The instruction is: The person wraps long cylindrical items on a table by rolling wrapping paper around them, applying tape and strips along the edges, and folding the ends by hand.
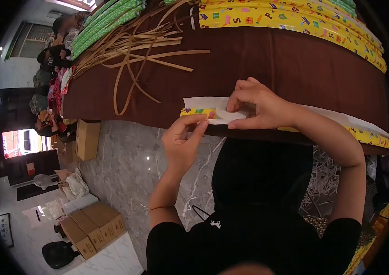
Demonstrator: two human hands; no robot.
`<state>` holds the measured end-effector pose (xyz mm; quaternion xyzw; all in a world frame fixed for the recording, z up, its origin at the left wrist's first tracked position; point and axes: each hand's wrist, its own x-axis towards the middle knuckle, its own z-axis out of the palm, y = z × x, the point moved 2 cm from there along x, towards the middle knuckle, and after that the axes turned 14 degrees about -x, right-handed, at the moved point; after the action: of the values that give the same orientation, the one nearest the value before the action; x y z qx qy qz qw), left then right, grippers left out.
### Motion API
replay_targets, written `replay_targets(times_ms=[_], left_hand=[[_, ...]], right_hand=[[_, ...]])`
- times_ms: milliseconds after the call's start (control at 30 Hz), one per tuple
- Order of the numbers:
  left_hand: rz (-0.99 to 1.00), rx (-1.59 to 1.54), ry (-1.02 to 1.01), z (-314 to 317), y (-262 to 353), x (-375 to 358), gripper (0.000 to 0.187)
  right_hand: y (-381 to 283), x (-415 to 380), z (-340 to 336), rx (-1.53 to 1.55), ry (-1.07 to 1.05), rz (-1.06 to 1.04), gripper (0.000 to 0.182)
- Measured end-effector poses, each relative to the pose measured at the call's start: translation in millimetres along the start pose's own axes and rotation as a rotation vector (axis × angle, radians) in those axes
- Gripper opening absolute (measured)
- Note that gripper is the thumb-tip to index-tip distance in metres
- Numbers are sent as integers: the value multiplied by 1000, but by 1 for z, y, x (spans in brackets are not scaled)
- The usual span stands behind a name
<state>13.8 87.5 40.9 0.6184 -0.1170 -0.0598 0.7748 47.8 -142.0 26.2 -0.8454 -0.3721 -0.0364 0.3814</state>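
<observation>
A yellow printed wrapping paper roll [370, 137] lies along the table's near edge, a strip of its white underside showing. My right hand [261, 105] is closed around a whitish tape roll [223, 113] over the middle of the paper, its thumb below and fingers above. At the paper's left end my left hand [180, 142] pinches with thumb and index finger at a narrow white strip beside the tape roll. Both forearms reach up from the near side, and the right one crosses over the paper.
Brown paper strips [144, 55] are heaped on the dark brown tablecloth [231, 73]. Yellow wrapping paper rolls [258, 17] and green rolls [109, 28] lie along the far side. Cardboard boxes [89, 229] stand on the floor to the left. Several people sit beyond the table's left end.
</observation>
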Motion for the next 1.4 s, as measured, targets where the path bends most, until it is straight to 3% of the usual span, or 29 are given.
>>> replay_targets(times_ms=[67, 200, 267, 400, 467, 567, 767, 1100, 1200, 1300, 1400], left_hand=[[93, 394, 103, -9, -2, 5, 16], [105, 601, 53, -19, -4, 19, 11], [358, 918, -41, -30, -5, 30, 10], [234, 920, -111, -34, 3, 45, 11], [-100, 744, -34, -37, 5, 53, 13], [-122, 680, -47, -42, 4, 57, 11], [-127, 824, -143, -38, 12, 61, 9], [-98, 749, -153, -38, 14, 59, 8], [-179, 691, -154, -42, 11, 57, 4], [42, 711, -211, -41, 14, 55, 5], [-75, 712, -144, -40, 19, 54, 6]], right_hand=[[-1, -1, 1, 179, 16, 159, 45], [-5, 0, -5, 102, -110, 105, 56], [-6, -1, -9, 83, -120, 79, 51], [0, -5, -17, 29, -72, 71, 39], [1, -6, -20, -101, 22, -27, 21], [-1, -5, -14, -163, 68, -144, 8], [-1, -6, -14, -350, 200, -161, 8], [-2, -7, -13, -370, 220, -179, 6], [-2, -8, -13, -377, 230, -176, 6], [-2, -9, -13, -410, 242, -191, 6], [-3, -8, -13, -421, 253, -196, 4]])
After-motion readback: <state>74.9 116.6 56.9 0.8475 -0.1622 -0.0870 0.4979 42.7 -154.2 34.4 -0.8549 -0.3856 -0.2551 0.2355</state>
